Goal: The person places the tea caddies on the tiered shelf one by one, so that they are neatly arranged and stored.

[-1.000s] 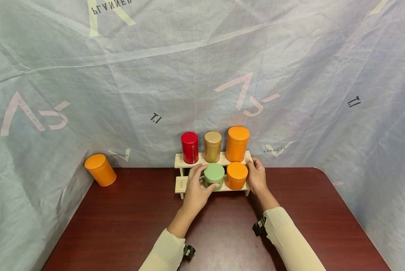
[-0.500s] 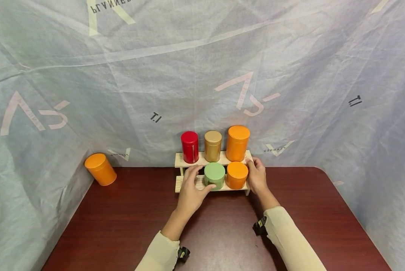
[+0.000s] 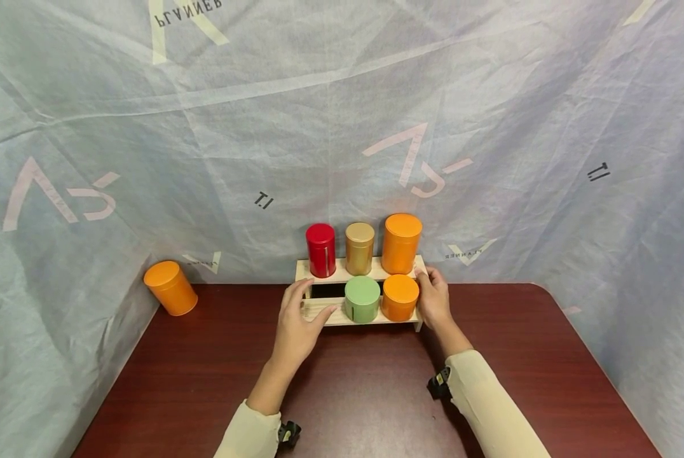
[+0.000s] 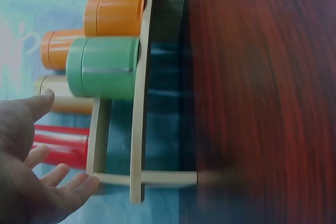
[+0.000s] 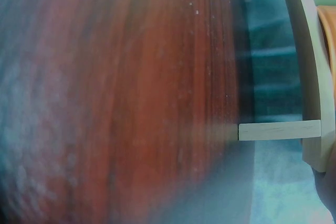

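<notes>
A two-tier wooden rack (image 3: 330, 313) stands at the table's back edge. On its lower tier, a short green tin (image 3: 362, 299) sits beside a short orange tin (image 3: 400, 298). The upper tier bears a red tin (image 3: 321, 250), a gold tin (image 3: 359, 249) and a tall orange tin (image 3: 402, 244). My left hand (image 3: 294, 324) is by the rack's left end, thumb and fingers spread, holding nothing. In the left wrist view, a gap separates it from the green tin (image 4: 105, 66). My right hand (image 3: 433, 298) grips the rack's right end; its fingers are partly hidden there.
Another orange tin (image 3: 170, 287) leans at the table's back left corner, against the grey cloth (image 3: 250, 127) hung behind and at the sides. The dark red wooden table (image 3: 370, 394) spreads out in front of the rack.
My left hand has let go of the green tin and moved left, away from it. The green tin stays on the lower tier. My right hand has kept its place on the rack.
</notes>
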Available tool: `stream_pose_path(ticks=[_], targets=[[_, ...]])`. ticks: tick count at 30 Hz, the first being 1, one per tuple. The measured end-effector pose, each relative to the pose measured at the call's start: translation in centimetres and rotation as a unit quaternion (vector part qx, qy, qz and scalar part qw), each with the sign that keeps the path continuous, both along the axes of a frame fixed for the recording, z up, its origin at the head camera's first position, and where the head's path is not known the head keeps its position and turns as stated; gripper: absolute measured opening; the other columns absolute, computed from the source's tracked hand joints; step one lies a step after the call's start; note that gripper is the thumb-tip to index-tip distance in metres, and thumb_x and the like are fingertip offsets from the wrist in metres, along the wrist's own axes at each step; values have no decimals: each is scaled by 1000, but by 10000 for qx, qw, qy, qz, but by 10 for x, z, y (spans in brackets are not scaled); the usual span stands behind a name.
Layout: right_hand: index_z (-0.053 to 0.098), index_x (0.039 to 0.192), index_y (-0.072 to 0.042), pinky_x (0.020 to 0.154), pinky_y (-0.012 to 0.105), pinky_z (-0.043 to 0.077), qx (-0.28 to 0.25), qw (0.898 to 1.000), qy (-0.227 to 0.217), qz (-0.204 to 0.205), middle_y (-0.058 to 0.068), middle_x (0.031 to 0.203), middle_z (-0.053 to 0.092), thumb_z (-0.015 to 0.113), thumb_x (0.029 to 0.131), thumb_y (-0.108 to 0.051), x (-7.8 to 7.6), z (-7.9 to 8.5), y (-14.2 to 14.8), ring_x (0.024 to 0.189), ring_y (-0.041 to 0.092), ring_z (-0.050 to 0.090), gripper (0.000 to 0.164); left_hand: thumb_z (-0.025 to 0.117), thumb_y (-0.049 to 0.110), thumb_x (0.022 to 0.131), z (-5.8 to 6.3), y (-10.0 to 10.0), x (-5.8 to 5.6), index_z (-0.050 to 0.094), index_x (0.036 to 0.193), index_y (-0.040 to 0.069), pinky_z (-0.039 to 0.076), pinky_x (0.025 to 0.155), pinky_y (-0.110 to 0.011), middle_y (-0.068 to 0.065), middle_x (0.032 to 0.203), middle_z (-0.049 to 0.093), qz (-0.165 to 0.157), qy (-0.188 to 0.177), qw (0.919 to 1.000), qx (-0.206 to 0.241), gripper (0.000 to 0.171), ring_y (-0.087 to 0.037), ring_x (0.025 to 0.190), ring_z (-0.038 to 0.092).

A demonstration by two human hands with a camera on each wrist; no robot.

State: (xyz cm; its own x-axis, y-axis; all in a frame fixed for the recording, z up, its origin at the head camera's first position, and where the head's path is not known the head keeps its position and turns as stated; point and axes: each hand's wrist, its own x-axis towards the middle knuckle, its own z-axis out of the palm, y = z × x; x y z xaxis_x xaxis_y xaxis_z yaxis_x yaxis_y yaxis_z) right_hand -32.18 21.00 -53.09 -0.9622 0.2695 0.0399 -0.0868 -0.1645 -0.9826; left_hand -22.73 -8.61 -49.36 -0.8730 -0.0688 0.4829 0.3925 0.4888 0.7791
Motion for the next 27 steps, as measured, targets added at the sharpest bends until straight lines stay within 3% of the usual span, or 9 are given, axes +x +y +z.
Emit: stream_pose_path(ticks=[7,21,27], targets=[[60,113,-6,63,18,52,-21,10000,-20,-41,-9,79,57,59,110,-27,0,1,1,70,5,57,21,90,24,87,3,-18,4,58,148,5,39,124,-56,-20,155,50,277,-59,9996,84,72,-36,147,47],[57,120,4,63,16,50,137,9998,78,-96,-11,79,57,57,110,-25,-1,-1,0,70,2,56,31,88,26,89,-1,-51,5,55,151,9,34,124,-63,-19,160,42,639,-296,9974,158,72,-39,152,40],[58,120,0,64,16,52,87,9999,19,-69,-9,81,57,58,110,-25,-2,0,1,71,3,57,27,88,26,89,-2,-65,5,53,151,6,32,124,-64,-21,160,41,836,-258,9960,158,74,-41,152,40]])
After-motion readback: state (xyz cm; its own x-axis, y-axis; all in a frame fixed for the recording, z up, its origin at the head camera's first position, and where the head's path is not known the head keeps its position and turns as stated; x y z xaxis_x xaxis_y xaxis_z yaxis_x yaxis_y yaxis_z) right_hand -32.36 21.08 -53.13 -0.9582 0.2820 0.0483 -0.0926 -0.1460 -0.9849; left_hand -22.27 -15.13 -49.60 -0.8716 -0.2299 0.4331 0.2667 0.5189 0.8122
